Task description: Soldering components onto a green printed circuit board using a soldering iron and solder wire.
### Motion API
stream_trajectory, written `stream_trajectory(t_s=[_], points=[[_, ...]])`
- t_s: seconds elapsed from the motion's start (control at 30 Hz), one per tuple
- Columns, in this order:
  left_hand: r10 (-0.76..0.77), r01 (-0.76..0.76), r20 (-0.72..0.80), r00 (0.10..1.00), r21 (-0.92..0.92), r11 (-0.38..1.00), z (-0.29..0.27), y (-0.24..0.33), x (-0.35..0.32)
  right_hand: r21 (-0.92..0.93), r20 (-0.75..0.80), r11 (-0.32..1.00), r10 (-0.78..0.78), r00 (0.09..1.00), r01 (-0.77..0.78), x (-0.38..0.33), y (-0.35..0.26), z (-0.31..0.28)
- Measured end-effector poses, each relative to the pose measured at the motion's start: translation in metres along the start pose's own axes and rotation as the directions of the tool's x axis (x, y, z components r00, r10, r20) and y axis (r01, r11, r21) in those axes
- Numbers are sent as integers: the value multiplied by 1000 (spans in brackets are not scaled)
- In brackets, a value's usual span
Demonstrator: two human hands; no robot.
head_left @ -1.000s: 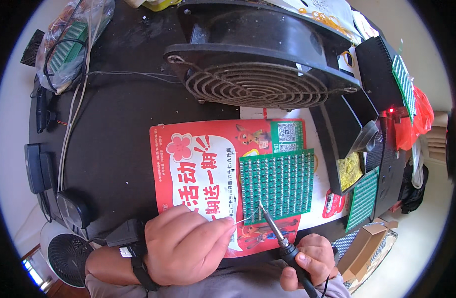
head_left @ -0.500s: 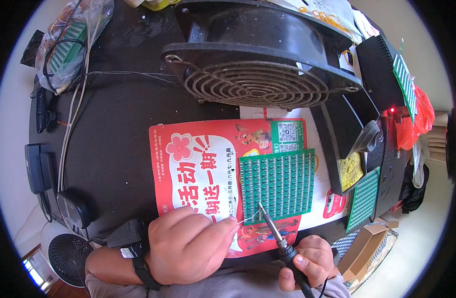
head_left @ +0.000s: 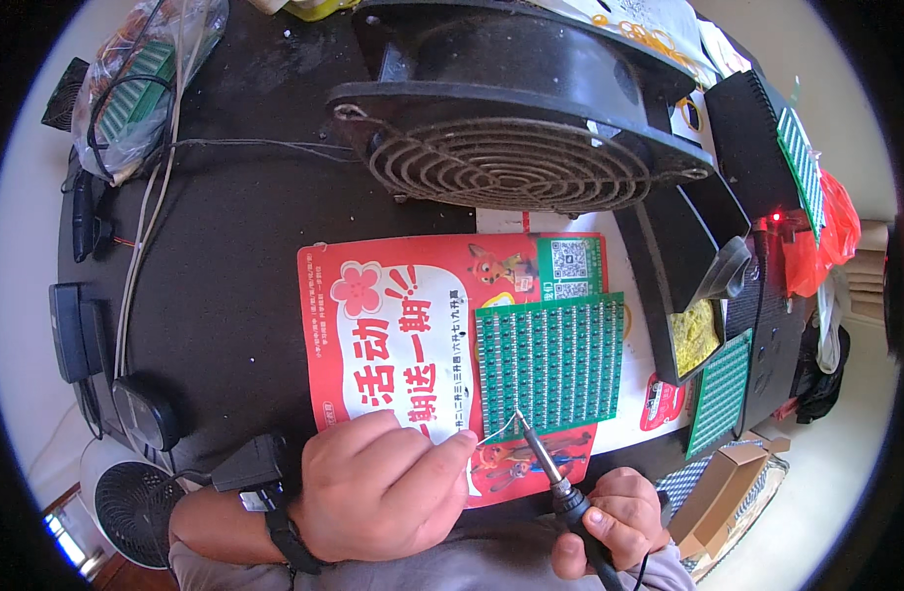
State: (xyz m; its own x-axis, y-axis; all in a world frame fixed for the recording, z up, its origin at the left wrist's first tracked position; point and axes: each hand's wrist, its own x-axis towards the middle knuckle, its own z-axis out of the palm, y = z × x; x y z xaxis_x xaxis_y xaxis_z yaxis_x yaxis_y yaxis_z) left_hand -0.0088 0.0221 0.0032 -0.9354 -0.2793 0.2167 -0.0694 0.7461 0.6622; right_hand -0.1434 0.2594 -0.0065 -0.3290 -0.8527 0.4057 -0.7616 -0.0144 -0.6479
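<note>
A green circuit board (head_left: 560, 360) with rows of small parts lies on a red and white printed sheet (head_left: 339, 325). My left hand (head_left: 388, 483) is closed, pinching a thin strand of solder wire (head_left: 494, 431) between thumb and forefinger; the strand reaches over the board's lower left part. My right hand (head_left: 614, 522) is wrapped round the dark handle of a soldering iron (head_left: 545, 461). The iron's tip is at the lower left part of the board, right by the end of the solder wire. Whether the tip touches the board I cannot tell.
A large black fan (head_left: 511, 148) stands beyond the board. To the right are a black holder with a yellow sponge (head_left: 693, 335), another green board (head_left: 720, 394) and a black box with a red light (head_left: 776, 217). Cables (head_left: 137, 266) and a bag of boards (head_left: 142, 94) lie left.
My left hand has shifted slightly to the right with the solder wire. The iron's tip has moved a little down and right along the board.
</note>
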Motion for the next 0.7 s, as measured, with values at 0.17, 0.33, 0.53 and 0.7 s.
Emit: stream_trajectory(t_s=[0.17,0.33,0.53,0.7], points=[[-27,27,-39,999,-16,1000,4,0,-2,-24,-4,1000,14,1000,-14,0,-1,2],[-47,45,-56,997,-35,998,5,0,-4,-5,-18,1000,-20,1000,20,-2,0,1],[-54,51,-75,996,-40,998,7,2,-4,-17,-11,1000,7,1000,-7,0,0,2],[-7,7,-53,999,0,1000,5,-2,-5,-23,-19,999,29,999,-30,1,-2,3]])
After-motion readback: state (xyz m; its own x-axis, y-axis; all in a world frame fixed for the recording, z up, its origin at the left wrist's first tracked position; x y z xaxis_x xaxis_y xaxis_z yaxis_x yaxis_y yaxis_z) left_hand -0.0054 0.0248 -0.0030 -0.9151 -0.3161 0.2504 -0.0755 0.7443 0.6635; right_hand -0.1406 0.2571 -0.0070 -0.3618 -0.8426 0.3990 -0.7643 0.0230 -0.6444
